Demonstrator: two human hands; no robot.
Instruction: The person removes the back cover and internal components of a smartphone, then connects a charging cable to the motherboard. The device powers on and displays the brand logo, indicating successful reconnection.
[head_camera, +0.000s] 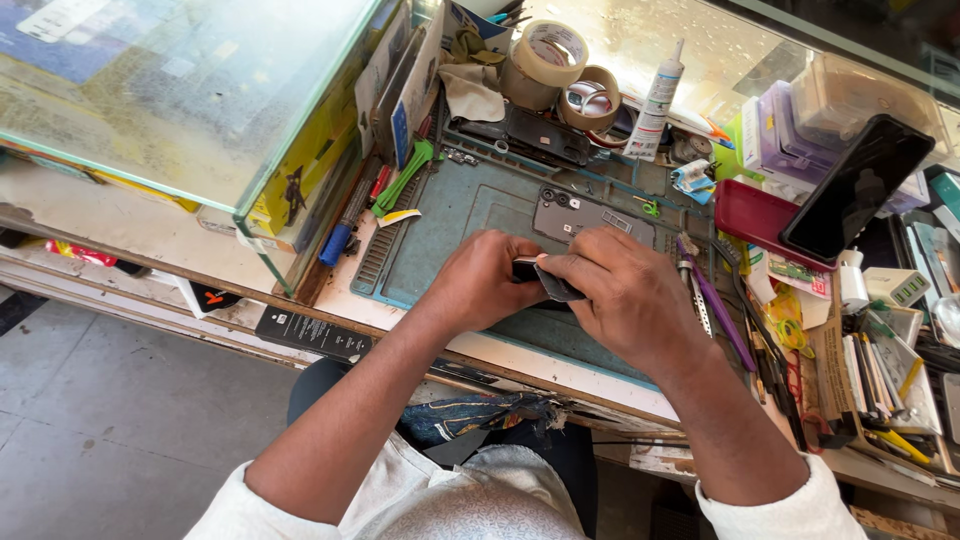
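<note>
Sitting over the blue mat (450, 230), near its front edge, with both hands meeting in the middle. Left hand (478, 285) curling tight around the left end of a small dark part (540, 277). Right hand (625, 295) pinching the other end between thumb and fingers, closed on it too. Hard to tell just what the part is, being mostly hidden by fingers. Looking thin, flat and light, likely stiff, a bit slippery and easy to bend or crack. Best holding it by the edges, gently, not pressing on the flat face. Lying just beyond the hands, a grey phone back (590, 215), camera holes pointing left. Resting at the far side, two tape rolls (545, 55) and a white glue bottle (655, 100). Leaning at the right, a black phone (855, 185) over a red case (752, 215). Lying near the right hand, purple tweezers (715, 305).
</note>
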